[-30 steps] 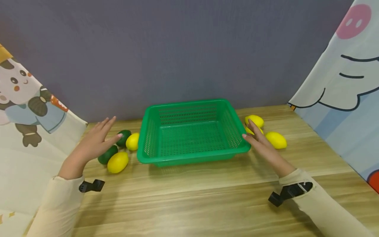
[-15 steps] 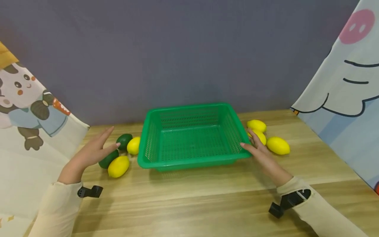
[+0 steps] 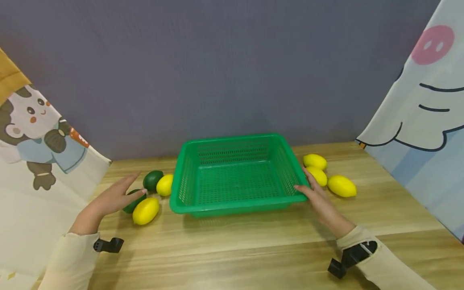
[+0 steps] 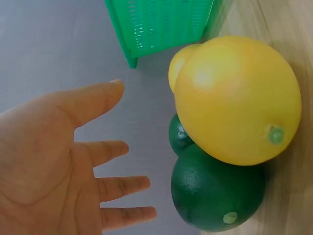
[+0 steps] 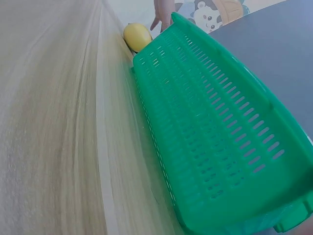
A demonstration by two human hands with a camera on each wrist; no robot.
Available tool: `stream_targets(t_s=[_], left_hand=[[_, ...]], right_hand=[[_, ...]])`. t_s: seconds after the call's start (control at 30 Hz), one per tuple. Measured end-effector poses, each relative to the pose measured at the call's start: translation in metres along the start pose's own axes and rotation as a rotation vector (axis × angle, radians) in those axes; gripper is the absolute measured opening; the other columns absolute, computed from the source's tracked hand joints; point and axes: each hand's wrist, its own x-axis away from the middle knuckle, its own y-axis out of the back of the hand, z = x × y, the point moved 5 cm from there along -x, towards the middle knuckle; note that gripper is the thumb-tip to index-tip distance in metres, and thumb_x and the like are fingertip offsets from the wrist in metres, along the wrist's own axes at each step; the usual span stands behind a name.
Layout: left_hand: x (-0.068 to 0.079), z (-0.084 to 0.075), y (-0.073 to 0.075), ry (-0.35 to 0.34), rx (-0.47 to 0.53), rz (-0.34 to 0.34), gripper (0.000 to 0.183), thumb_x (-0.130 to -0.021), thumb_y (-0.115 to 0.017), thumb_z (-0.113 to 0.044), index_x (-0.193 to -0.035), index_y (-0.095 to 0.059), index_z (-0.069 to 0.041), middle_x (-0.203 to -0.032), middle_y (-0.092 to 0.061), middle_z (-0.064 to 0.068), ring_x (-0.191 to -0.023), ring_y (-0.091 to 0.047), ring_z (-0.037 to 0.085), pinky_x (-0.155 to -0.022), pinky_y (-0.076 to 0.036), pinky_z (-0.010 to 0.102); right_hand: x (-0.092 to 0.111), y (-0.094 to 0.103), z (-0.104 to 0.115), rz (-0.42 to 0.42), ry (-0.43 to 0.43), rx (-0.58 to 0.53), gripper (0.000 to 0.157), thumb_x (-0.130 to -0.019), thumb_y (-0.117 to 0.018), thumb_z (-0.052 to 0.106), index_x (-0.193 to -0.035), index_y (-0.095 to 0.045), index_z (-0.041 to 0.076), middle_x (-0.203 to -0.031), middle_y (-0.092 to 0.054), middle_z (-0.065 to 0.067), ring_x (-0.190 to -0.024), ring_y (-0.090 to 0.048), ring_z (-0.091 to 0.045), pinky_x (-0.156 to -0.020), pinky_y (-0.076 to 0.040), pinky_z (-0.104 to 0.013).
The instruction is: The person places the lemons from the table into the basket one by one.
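Observation:
A green plastic basket [image 3: 232, 209] with perforated walls stands in the middle. At its right side is my right hand [image 3: 322, 205], its thumb over the rim and its fairly straight fingers along the outside. Contact with the rim is unclear. My left hand [image 3: 112, 199] hovers palm inward, fingers spread and holding nothing, as the left wrist view shows. Beside it lie a yellow lemon [image 4: 239, 98] and a dark green, lime-like fruit [image 4: 215, 191]. A second lemon [image 3: 165, 185] and another green fruit [image 3: 153, 180] lie nearer the basket.
On the basket's right lie several lemons [image 3: 342, 186]. All rest on a wood-grain table [image 3: 217, 257]. A grey backdrop [image 3: 232, 72] stands behind, with cartoon-printed cloths on the left [image 3: 21, 193] and right [image 3: 435, 177].
Both hands have come lower, the right one beside the basket's rim and the left one closer to the fruit. The head view has shifted slightly. Basket and fruit lie where they were.

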Motion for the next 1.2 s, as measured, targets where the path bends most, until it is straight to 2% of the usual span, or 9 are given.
stream_targets(t_s=[0.07,0.17,0.27,0.37,0.5,0.6,0.77,1.0,1.2], left_hand=[[0.000,0.002,-0.001,-0.002,0.000,0.002,0.078,-0.096,-0.051,-0.042,-0.148,-0.015,0.004,-0.146,-0.021,0.035,-0.130,-0.019,0.057,-0.098,-0.020,0.071],[-0.001,0.006,-0.002,0.002,0.012,0.010,0.078,-0.096,-0.050,-0.041,-0.149,-0.015,0.003,-0.147,-0.019,0.035,-0.130,-0.019,0.056,-0.099,-0.020,0.071],[-0.001,0.011,-0.003,0.025,0.018,0.026,0.077,-0.096,-0.049,-0.042,-0.149,-0.014,0.002,-0.147,-0.019,0.034,-0.130,-0.020,0.056,-0.098,-0.021,0.071],[-0.002,0.013,-0.005,0.047,0.015,0.041,0.078,-0.096,-0.047,-0.046,-0.149,-0.015,0.003,-0.147,-0.020,0.035,-0.130,-0.021,0.056,-0.098,-0.023,0.070],[-0.001,0.014,-0.009,0.063,0.007,0.061,0.078,-0.096,-0.046,-0.047,-0.147,-0.019,0.005,-0.144,-0.024,0.036,-0.127,-0.027,0.057,-0.096,-0.028,0.069],[-0.001,0.015,-0.010,0.070,-0.009,0.061,0.075,-0.097,-0.045,-0.046,-0.146,-0.021,0.006,-0.141,-0.030,0.038,-0.124,-0.032,0.057,-0.093,-0.032,0.069],[-0.003,0.021,-0.012,0.091,-0.027,0.071,0.074,-0.098,-0.042,-0.047,-0.145,-0.025,0.007,-0.136,-0.036,0.039,-0.119,-0.038,0.057,-0.088,-0.037,0.067],[-0.007,0.035,-0.014,0.146,-0.041,0.114,0.075,-0.098,-0.039,-0.050,-0.143,-0.028,0.008,-0.131,-0.042,0.039,-0.115,-0.043,0.056,-0.084,-0.042,0.063],[-0.008,0.038,-0.016,0.160,-0.034,0.123,0.075,-0.096,-0.042,-0.051,-0.140,-0.032,0.010,-0.126,-0.045,0.039,-0.112,-0.045,0.056,-0.084,-0.044,0.061]], right_hand=[[0.000,-0.001,-0.001,0.006,0.001,-0.003,0.074,-0.098,-0.043,0.019,-0.152,0.007,0.020,-0.155,-0.004,-0.022,-0.134,-0.022,-0.033,-0.107,-0.027,-0.043],[-0.001,-0.002,-0.001,0.014,0.005,-0.018,0.072,-0.099,-0.042,0.019,-0.152,0.006,0.020,-0.153,-0.011,-0.022,-0.122,-0.038,-0.018,-0.095,-0.037,-0.024],[-0.001,-0.002,-0.003,0.010,0.001,-0.060,0.070,-0.099,-0.041,0.018,-0.152,0.004,0.018,-0.148,-0.019,-0.023,-0.108,-0.047,-0.005,-0.087,-0.042,-0.016],[-0.001,-0.002,-0.005,0.002,0.003,-0.104,0.069,-0.098,-0.040,0.015,-0.152,0.002,0.014,-0.140,-0.030,-0.021,-0.100,-0.053,-0.003,-0.085,-0.045,-0.017],[-0.001,-0.002,-0.006,0.000,0.015,-0.103,0.067,-0.098,-0.040,0.015,-0.152,-0.001,0.011,-0.124,-0.045,-0.008,-0.095,-0.056,-0.006,-0.084,-0.047,-0.020],[-0.001,-0.003,-0.006,0.003,0.026,-0.130,0.067,-0.097,-0.041,0.014,-0.152,-0.003,0.009,-0.116,-0.051,0.001,-0.093,-0.057,-0.006,-0.084,-0.047,-0.021],[-0.001,-0.005,-0.007,0.040,0.049,-0.201,0.065,-0.097,-0.039,0.011,-0.151,-0.002,0.004,-0.118,-0.050,0.001,-0.097,-0.057,-0.007,-0.086,-0.047,-0.021],[-0.002,-0.008,-0.008,0.092,0.066,-0.212,0.063,-0.099,-0.038,0.012,-0.151,-0.003,0.005,-0.123,-0.048,-0.003,-0.102,-0.055,-0.011,-0.087,-0.048,-0.023],[-0.002,-0.008,-0.007,0.094,0.075,-0.224,0.063,-0.099,-0.037,0.012,-0.151,-0.003,0.005,-0.124,-0.046,-0.005,-0.106,-0.054,-0.013,-0.088,-0.048,-0.027]])
